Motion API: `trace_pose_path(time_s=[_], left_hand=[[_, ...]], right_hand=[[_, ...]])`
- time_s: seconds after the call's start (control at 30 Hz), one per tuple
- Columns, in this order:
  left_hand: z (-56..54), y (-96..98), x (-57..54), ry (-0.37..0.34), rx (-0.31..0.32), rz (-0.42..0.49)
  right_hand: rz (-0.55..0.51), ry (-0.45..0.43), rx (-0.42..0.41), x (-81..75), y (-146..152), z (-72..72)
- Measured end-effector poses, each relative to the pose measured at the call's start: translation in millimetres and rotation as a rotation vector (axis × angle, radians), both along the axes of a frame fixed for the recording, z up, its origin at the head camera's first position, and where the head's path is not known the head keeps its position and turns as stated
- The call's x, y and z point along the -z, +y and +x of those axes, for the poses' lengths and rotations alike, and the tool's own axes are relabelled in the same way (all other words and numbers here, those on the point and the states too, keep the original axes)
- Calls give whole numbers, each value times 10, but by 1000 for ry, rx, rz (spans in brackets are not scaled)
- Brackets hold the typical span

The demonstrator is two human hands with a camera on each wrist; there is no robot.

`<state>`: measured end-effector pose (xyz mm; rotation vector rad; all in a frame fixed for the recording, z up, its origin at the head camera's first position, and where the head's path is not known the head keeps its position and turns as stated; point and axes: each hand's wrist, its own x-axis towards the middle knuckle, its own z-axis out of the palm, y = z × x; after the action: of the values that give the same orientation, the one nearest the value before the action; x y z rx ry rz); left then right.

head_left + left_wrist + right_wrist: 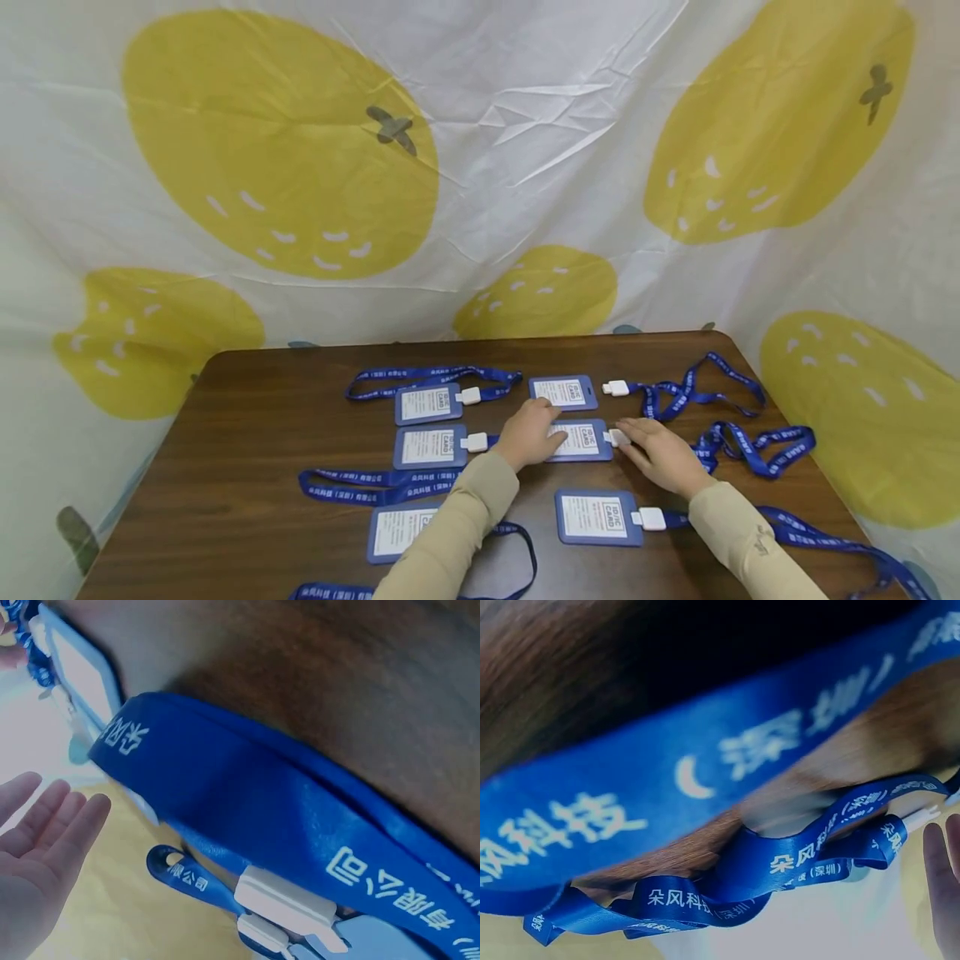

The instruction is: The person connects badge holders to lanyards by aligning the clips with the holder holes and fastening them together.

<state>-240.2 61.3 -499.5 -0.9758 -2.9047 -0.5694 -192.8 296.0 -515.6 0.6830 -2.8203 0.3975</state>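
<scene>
In the head view, my left hand (531,433) lies over the left end of a blue ID card holder (581,440), thumb on its face. Its fingers look fairly straight in the left wrist view, where a blue lanyard (225,772) crosses in front. At the holder's right end, my right hand (663,454) has thumb and fingers around the white clip (618,437), seeming to pinch it. That clip sits against the holder's slot. Behind lies another card holder (562,392), apart from its white clip (616,388). Lanyards (802,862) fill the right wrist view.
On the brown table (247,467), several card holders with clips and lanyards lie at left, among them one at the back (427,404). Another holder (598,517) lies in front with its clip attached. A lemon-patterned cloth (487,192) hangs behind the table.
</scene>
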Motion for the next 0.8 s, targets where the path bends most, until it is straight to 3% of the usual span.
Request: trace_pose_path(time_s=[0.13,0.53,0.8], left_hand=[[19,-71,-60,-1,-5,88],[56,-273,-77,-13,-59,359],[146,-402,-112,-31,-91,426]], right_hand=[[-21,5,18,-35,-16,-1],[-110,-43,109,-104,-86,8],[-152,-67,111,-129,-94,-20]])
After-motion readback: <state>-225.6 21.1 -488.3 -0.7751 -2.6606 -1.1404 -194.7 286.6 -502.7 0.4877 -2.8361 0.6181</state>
